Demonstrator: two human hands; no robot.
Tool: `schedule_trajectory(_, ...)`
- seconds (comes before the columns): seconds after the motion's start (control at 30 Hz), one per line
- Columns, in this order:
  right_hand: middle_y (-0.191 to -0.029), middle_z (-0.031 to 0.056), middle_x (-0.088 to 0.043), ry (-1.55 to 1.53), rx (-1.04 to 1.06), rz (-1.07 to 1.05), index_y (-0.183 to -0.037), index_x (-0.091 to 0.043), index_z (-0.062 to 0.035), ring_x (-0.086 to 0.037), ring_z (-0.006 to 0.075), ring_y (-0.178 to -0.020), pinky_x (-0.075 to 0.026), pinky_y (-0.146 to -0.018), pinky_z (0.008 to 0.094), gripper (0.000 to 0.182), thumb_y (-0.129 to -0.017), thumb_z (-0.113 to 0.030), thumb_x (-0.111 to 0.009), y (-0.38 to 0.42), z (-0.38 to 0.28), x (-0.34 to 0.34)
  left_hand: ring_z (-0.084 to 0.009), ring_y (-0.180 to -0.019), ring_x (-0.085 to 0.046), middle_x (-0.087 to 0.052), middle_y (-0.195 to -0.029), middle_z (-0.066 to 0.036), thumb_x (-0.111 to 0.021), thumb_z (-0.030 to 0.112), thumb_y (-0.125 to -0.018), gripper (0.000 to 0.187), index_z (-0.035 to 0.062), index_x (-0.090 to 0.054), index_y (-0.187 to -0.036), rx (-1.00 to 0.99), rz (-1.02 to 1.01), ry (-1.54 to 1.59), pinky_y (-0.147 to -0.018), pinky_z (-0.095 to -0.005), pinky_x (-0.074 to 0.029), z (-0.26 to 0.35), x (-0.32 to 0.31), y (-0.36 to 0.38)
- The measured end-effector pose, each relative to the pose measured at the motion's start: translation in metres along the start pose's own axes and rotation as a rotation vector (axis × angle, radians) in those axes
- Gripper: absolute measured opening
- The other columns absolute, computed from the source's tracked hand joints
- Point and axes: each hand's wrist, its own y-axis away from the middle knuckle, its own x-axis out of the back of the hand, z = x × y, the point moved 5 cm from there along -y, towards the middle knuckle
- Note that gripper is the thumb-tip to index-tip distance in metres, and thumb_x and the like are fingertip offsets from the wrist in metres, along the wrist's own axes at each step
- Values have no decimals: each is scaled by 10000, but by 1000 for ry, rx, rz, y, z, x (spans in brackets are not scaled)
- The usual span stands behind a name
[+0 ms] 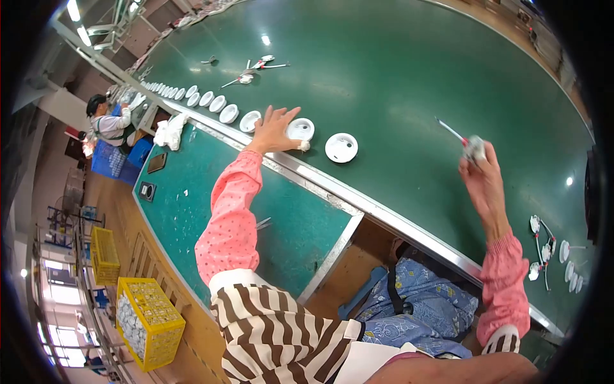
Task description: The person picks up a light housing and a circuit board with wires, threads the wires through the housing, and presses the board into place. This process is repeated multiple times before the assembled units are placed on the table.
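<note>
My left hand (274,132) is spread at a round white cup-shaped part (300,130), the thumb at its near edge and the fingers on its far left side. Another white round part (341,148) lies just to the right on the green work surface (384,83). More white round parts (228,114) run in a row up to the far left. Over the green surface at the right, my right hand (481,168) is closed on a small whitish part with a wire (474,148), slightly blurred, its thin lead pointing up and left.
Wired parts lie at the upper left (247,78) and lower right (542,249). A metal rail (320,181) borders a lower side table holding a phone (157,162), a white cloth (170,131) and scissors. A co-worker (112,121) sits far left. Yellow crates (150,320) stand on the floor.
</note>
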Motion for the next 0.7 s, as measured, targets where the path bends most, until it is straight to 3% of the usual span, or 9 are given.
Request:
schedule_trajectory(0.17, -1033, 58, -691, 387, 184, 176, -1117, -620, -45, -673, 144, -824, -499, -745, 270, 133, -1004, -86, -565, -58, 51, -72, -430, -1484, -253, -476, -1492, -100, -780, 482, -700, 880, 289, -468, -1500, -63, 79, 25, -1114, -682, -238, 7, -4, 8)
schedule_trajectory(0.23, -920, 23, -690, 563, 331, 150, -1075, -648, -66, -654, 100, -787, -467, -641, 258, 141, -999, -59, -530, -79, 77, -95, -424, -1469, -285, -499, -1461, -93, -783, 481, -706, 853, 294, -490, -1486, -78, 91, 53, -1095, -680, -252, 14, -4, 18)
schedule_trajectory(0.27, -857, 20, -679, 597, 284, 140, -1058, -657, -67, -623, 85, -746, -457, -613, 270, 168, -975, -28, -517, -84, 89, -108, -422, -1461, -299, -505, -1452, -90, -785, 488, -706, 851, 297, -494, -1483, -87, 107, 55, -1090, -676, -256, 18, -2, 23)
schedule_trajectory(0.33, -828, 92, -662, 746, 412, 121, -1018, -669, -77, -627, 186, -703, -482, -638, 329, 182, -918, -18, -529, -95, 117, -129, -418, -1446, -327, -517, -1435, -84, -791, 502, -707, 847, 304, -501, -1478, -100, 136, 63, -1079, -670, -264, 27, -2, 32)
schedule_trajectory(0.4, -858, 63, -688, 829, 433, 74, -1039, -658, -54, -628, 137, -755, -490, -674, 292, 137, -946, -38, -559, -101, 139, -148, -411, -1415, -369, -535, -1401, -78, -797, 497, -699, 850, 297, -506, -1473, -133, 175, 72, -1059, -640, -287, 35, -4, 39)
schedule_trajectory(0.47, -863, 90, -685, 829, 438, 44, -1045, -650, -51, -637, 180, -743, -503, -687, 317, 137, -941, -41, -562, -104, 157, -157, -406, -1405, -381, -544, -1384, -72, -796, 478, -702, 835, 291, -515, -1465, -165, 200, 94, -1044, -623, -302, 50, -6, 45)
schedule_trajectory(0.6, -906, 150, -693, 724, 367, 55, -995, -654, -58, -669, 339, -792, -508, -711, 429, 128, -926, -70, -546, -93, 157, -148, -395, -1375, -407, -560, -1356, -62, -795, 469, -714, 764, 246, -574, -1410, -212, 234, 136, -1037, -593, -303, 92, -8, 64)
schedule_trajectory(0.63, -895, 151, -694, 737, 332, 65, -992, -649, -43, -661, 336, -776, -505, -702, 420, 129, -929, -61, -538, -86, 147, -143, -390, -1361, -416, -566, -1338, -61, -790, 482, -719, 752, 219, -586, -1394, -229, 261, 148, -1044, -585, -289, 105, -10, 69)
schedule_trajectory(0.7, -875, 115, -690, 780, 334, 88, -1018, -645, -36, -638, 227, -743, -504, -691, 358, 123, -942, -50, -550, -73, 138, -124, -383, -1361, -424, -572, -1333, -70, -781, 510, -720, 789, 207, -563, -1416, -261, 294, 159, -1045, -568, -292, 135, -16, 77)
